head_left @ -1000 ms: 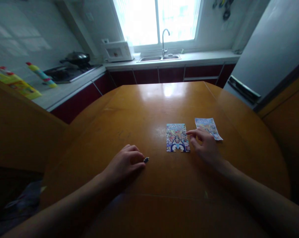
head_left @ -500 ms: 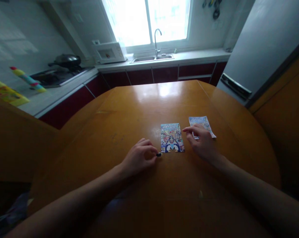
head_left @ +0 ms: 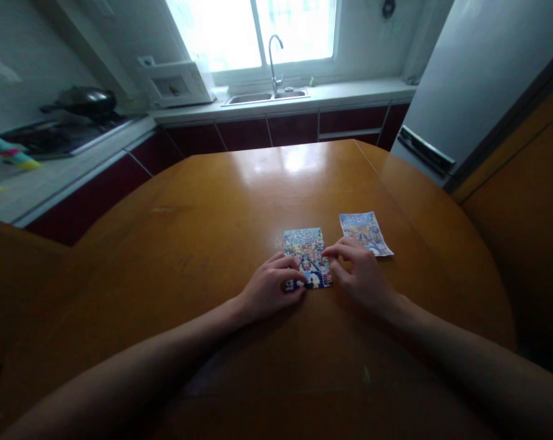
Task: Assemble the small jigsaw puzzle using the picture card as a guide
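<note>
A small colourful jigsaw puzzle (head_left: 306,252) lies flat on the round wooden table (head_left: 239,220). My left hand (head_left: 271,291) rests at its lower left corner, fingers curled and pinched over the puzzle's bottom edge; the small dark piece it carried is hidden under the fingertips. My right hand (head_left: 358,275) touches the puzzle's right edge with thumb and forefinger close together. A printed picture card (head_left: 365,233) lies just beyond my right hand.
Kitchen counter behind the table with a sink and tap (head_left: 272,91), a white microwave (head_left: 174,85) and a hob with a dark pan (head_left: 84,101). A grey fridge (head_left: 464,79) stands at the right. Wooden chair backs flank the table.
My left hand slid right with a small dark puzzle piece until it reached the puzzle's bottom left corner. My right hand moved left from the card to the puzzle's right edge.
</note>
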Demonstrator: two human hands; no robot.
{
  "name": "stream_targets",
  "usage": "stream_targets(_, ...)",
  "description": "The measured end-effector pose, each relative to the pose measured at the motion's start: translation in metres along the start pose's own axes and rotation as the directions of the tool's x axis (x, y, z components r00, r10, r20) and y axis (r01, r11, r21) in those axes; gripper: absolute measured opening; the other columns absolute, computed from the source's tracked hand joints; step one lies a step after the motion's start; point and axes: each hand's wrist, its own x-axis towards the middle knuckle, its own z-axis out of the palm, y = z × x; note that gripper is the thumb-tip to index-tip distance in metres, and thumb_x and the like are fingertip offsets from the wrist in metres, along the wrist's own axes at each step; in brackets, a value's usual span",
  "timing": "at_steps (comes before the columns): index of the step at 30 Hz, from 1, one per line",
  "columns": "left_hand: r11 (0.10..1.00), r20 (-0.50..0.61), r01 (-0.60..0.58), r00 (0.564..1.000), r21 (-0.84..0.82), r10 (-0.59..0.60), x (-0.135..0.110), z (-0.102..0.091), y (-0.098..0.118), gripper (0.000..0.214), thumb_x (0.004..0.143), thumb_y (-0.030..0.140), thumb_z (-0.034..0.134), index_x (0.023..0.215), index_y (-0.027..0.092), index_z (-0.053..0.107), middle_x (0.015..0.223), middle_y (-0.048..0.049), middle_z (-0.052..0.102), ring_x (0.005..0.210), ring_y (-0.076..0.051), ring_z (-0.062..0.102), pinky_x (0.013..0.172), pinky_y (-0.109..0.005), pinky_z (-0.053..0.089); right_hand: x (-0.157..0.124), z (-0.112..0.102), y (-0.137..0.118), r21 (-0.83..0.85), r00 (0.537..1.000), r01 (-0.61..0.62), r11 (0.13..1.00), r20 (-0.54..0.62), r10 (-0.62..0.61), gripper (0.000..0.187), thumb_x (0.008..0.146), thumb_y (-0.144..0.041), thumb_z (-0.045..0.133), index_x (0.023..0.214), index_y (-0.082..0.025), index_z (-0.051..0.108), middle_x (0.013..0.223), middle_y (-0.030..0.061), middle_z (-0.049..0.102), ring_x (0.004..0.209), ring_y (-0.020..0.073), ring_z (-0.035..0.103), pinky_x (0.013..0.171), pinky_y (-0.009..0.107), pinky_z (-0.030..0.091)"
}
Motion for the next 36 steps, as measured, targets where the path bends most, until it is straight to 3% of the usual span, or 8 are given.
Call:
stream_targets(8, 0.999, 0.006, -0.031, 1.0, -0.019, 0.031, -0.001, -0.002, 0.002, 0.011, 0.087, 0.023, 0.066, 0.093, 0.023, 0.076, 0.091, -0.0049, 0.065, 0.092, -0.02, 0.055, 0.083, -0.035, 0.05, -0.004, 0.0, -0.001, -0.047, 0.99, 0.043, 0.998, 0.138, -0.036, 0.018, 0.086, -0.012, 0.059, 0.088, -0.023, 0.073, 0.086, 0.0056, 0.065, 0.088, 0.0221, 0.057, 0.081, 0.039, 0.047)
stream_targets(12, 0.998, 0.023, -0.052, 0.998, 0.018, 0.051, -0.004, -0.002, 0.003, 0.012, 0.089, 0.025, 0.065, 0.092, 0.025, 0.077, 0.09, -0.0052, 0.063, 0.087, -0.019, 0.053, 0.078, -0.034, 0.049, -0.007, -0.002, -0.006, -0.133, 0.947, 0.158, 0.978, 0.302, -0.112, 0.022, 0.082, -0.009, 0.063, 0.087, -0.026, 0.076, 0.086, 0.0054, 0.063, 0.088, 0.0226, 0.054, 0.077, 0.038, 0.046)
stream_targets(18, 0.996, 0.036, -0.067, 0.997, 0.067, 0.065, -0.004, 0.0, 0.002, 0.014, 0.091, 0.025, 0.063, 0.089, 0.025, 0.077, 0.09, -0.0053, 0.063, 0.087, -0.019, 0.052, 0.079, -0.034, 0.049, -0.009, -0.001, -0.008, -0.225, 0.891, 0.263, 0.938, 0.429, -0.147, 0.022, 0.086, -0.012, 0.06, 0.086, -0.027, 0.077, 0.088, 0.0064, 0.059, 0.086, 0.022, 0.05, 0.075, 0.036, 0.043)
stream_targets(23, 0.999, 0.043, -0.052, 0.998, 0.015, 0.051, -0.002, -0.001, 0.002, 0.014, 0.091, 0.025, 0.063, 0.089, 0.023, 0.076, 0.089, -0.0053, 0.062, 0.087, -0.02, 0.052, 0.079, -0.034, 0.049, -0.01, 0.003, -0.007, -0.255, 0.894, 0.272, 0.928, 0.424, -0.146, 0.023, 0.088, -0.012, 0.058, 0.089, -0.025, 0.076, 0.089, 0.0074, 0.061, 0.089, 0.0238, 0.05, 0.077, 0.039, 0.043)
stream_targets(29, 0.999, -0.09, 0.03, 0.995, -0.04, -0.033, -0.001, -0.005, 0.003, 0.02, 0.09, 0.017, 0.055, 0.093, 0.021, 0.075, 0.086, -0.0059, 0.062, 0.088, -0.02, 0.054, 0.08, -0.035, 0.049, -0.008, 0.005, -0.005, -0.14, 0.947, 0.182, 0.973, 0.292, -0.135, 0.024, 0.087, -0.008, 0.056, 0.093, -0.023, 0.073, 0.093, 0.0063, 0.062, 0.092, 0.0222, 0.052, 0.082, 0.038, 0.046)
stream_targets(32, 1.0, -0.035, -0.019, 0.999, 0.0, 0.019, -0.002, -0.005, 0.002, 0.02, 0.088, 0.016, 0.057, 0.094, 0.022, 0.075, 0.088, -0.006, 0.061, 0.089, -0.02, 0.053, 0.08, -0.035, 0.049, -0.008, 0.006, -0.003, -0.149, 0.955, 0.179, 0.973, 0.264, -0.135, 0.023, 0.087, -0.009, 0.057, 0.093, -0.024, 0.074, 0.093, 0.0063, 0.061, 0.092, 0.0225, 0.052, 0.081, 0.038, 0.046)
stream_targets(36, 0.995, 0.026, -0.071, 0.997, 0.066, 0.07, -0.004, -0.002, 0.003, 0.018, 0.089, 0.018, 0.057, 0.094, 0.021, 0.074, 0.09, -0.0066, 0.061, 0.088, -0.021, 0.052, 0.08, -0.035, 0.049, -0.011, 0.009, -0.003, -0.178, 0.925, 0.212, 0.961, 0.353, -0.139, 0.021, 0.085, -0.011, 0.059, 0.088, -0.025, 0.074, 0.092, 0.0062, 0.061, 0.093, 0.0233, 0.051, 0.082, 0.038, 0.047)
